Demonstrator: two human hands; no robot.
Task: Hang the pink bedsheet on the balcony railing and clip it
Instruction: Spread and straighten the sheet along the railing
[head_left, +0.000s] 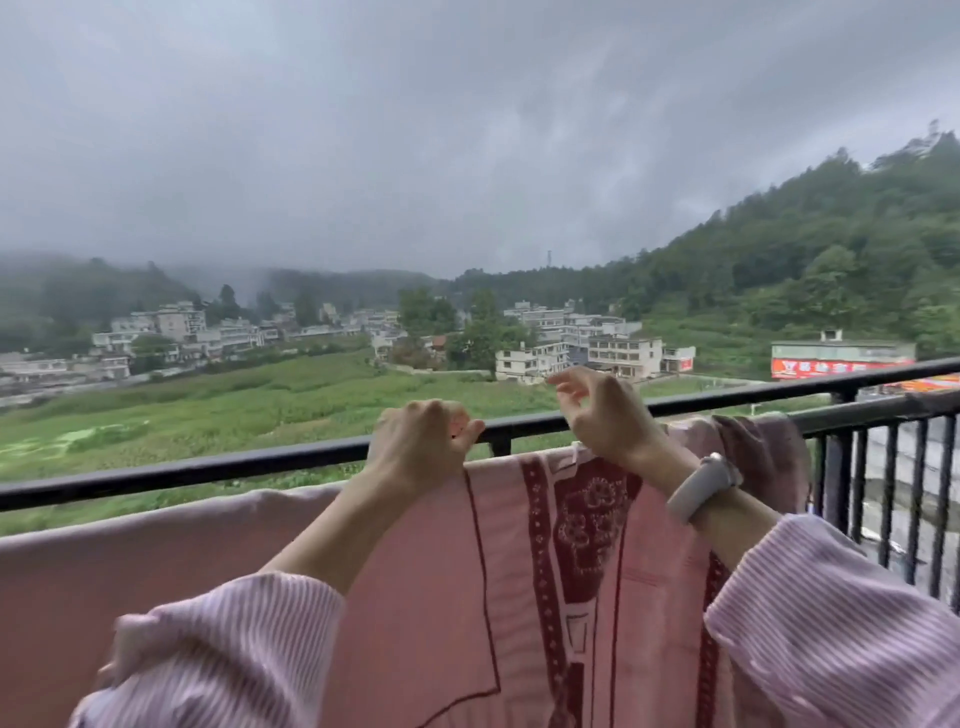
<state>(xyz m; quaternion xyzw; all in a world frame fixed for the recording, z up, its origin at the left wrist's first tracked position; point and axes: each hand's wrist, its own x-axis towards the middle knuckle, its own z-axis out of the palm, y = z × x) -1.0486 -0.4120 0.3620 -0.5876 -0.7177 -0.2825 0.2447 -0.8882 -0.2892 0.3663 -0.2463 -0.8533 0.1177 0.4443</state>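
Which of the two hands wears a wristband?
The right hand, with loosely open fingers; a pale wristband circles its wrist. The left hand, gripping the sheet's top edge, has a bare wrist.

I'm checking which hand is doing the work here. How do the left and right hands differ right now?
The left hand is curled into a fist, gripping the pink bedsheet at the railing; the right hand holds nothing, fingers loosely bent above the rail. The right wrist wears a pale band; the left wrist is bare. Both reach out of striped pink sleeves.
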